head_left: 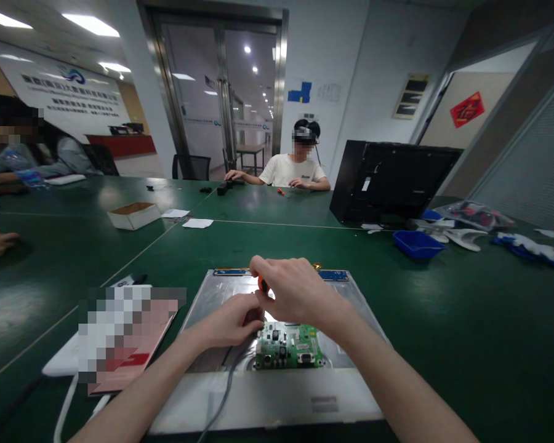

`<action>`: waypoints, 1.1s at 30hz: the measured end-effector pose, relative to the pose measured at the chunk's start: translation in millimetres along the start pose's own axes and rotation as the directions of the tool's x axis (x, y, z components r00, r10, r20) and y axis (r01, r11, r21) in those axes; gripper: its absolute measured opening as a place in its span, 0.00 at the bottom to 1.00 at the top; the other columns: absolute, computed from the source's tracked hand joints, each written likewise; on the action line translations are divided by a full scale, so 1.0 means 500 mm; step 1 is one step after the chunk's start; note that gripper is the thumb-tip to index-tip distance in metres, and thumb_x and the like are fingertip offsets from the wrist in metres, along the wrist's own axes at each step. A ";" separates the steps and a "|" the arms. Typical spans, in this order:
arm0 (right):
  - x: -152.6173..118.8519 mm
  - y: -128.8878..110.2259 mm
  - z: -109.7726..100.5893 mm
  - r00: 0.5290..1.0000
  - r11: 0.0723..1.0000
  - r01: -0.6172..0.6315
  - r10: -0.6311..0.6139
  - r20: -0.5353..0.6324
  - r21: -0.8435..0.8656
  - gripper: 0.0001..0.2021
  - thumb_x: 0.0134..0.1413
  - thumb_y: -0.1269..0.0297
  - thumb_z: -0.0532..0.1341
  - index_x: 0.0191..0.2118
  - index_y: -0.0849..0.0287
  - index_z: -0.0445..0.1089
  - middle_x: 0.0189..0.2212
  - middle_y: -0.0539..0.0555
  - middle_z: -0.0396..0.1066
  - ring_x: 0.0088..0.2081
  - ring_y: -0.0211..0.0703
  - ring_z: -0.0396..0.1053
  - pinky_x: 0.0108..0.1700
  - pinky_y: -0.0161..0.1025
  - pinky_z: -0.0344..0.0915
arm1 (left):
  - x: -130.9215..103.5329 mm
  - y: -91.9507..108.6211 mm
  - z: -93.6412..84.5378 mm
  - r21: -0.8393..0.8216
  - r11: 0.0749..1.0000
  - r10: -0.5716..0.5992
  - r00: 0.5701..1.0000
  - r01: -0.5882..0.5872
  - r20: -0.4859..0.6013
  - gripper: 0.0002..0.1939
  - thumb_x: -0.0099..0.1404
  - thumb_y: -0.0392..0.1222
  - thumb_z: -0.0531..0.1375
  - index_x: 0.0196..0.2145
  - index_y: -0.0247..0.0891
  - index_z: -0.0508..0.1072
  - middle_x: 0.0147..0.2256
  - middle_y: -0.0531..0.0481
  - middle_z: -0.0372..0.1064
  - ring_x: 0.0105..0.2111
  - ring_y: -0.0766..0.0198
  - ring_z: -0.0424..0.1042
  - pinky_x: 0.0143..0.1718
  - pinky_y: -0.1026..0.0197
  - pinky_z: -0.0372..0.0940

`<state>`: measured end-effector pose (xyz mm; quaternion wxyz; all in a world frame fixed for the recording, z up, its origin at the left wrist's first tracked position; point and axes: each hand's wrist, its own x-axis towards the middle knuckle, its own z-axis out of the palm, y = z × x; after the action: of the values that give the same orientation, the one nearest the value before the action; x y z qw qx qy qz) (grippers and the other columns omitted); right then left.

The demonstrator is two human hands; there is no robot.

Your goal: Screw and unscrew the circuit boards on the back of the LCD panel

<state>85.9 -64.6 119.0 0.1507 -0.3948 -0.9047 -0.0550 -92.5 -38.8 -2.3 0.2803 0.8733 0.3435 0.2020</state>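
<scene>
My right hand [293, 289] is closed around the orange-and-black handle of a screwdriver [263, 283], held upright above the board's upper left corner; its tip is hidden. Just below it, my left hand [235, 320] has its fingers pinched together at that corner, and what they hold is hidden. The green circuit board [289, 347] lies on the back of a flat metal display panel [351, 384]. Blue strips [335, 275] run along the panel's far edge. A grey cable [226, 394] passes from near my left fingers down over the panel's near edge.
Left of the panel lie a pink booklet [138, 357] and a white device [62, 357] with cables. Farther off on the green table [277, 240] are a white box [135, 216], a blue tray [418, 244], gloves [529, 247] and a black monitor [392, 181]. People sit opposite and at left.
</scene>
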 end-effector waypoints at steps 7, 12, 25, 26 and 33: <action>0.000 0.001 -0.002 1.000 1.000 -0.013 0.013 -0.001 -0.010 0.06 0.52 0.67 0.54 0.38 0.57 0.61 0.30 0.50 0.72 0.25 0.35 0.62 0.24 0.38 0.39 | 0.000 -0.004 0.001 0.004 1.000 0.003 1.000 -0.003 -0.007 0.02 0.59 0.35 0.56 0.33 0.36 0.66 0.28 0.51 0.65 0.26 0.65 0.63 0.27 0.64 0.56; 0.000 0.003 0.000 1.000 1.000 -0.005 0.005 -0.004 -0.021 0.06 0.52 0.66 0.54 0.38 0.57 0.60 0.31 0.50 0.72 0.25 0.35 0.61 0.24 0.38 0.39 | 0.003 0.002 -0.001 -0.041 0.999 0.015 1.000 -0.015 0.009 0.02 0.59 0.34 0.56 0.32 0.36 0.66 0.26 0.54 0.64 0.24 0.66 0.62 0.26 0.65 0.56; 0.001 0.005 0.000 1.000 0.999 -0.013 0.013 0.011 0.040 0.07 0.55 0.60 0.56 0.37 0.57 0.62 0.30 0.50 0.73 0.26 0.37 0.65 0.25 0.37 0.40 | 0.001 0.007 -0.014 -0.050 0.998 -0.040 0.998 0.042 0.041 0.02 0.56 0.32 0.56 0.30 0.35 0.66 0.25 0.54 0.62 0.24 0.67 0.61 0.25 0.66 0.55; 0.002 0.006 0.001 1.000 0.999 -0.018 0.018 0.012 0.034 0.07 0.55 0.60 0.56 0.37 0.56 0.62 0.30 0.49 0.73 0.26 0.36 0.65 0.25 0.37 0.39 | 0.001 0.007 -0.015 -0.052 0.997 -0.048 0.998 0.051 0.046 0.02 0.56 0.32 0.56 0.30 0.35 0.67 0.25 0.54 0.63 0.24 0.67 0.62 0.25 0.66 0.56; 0.000 0.007 0.002 1.000 1.000 0.008 -0.009 0.003 0.030 0.06 0.53 0.66 0.56 0.37 0.57 0.61 0.30 0.49 0.73 0.26 0.36 0.64 0.24 0.37 0.39 | 0.000 0.008 -0.015 -0.090 0.995 -0.040 0.998 0.045 0.055 0.03 0.55 0.31 0.56 0.30 0.35 0.66 0.24 0.55 0.62 0.24 0.67 0.62 0.25 0.66 0.56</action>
<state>88.2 -62.0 118.2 0.1550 -0.3887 -0.9073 -0.0415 -94.5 -38.5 6.1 0.3332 0.8570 0.3449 0.1884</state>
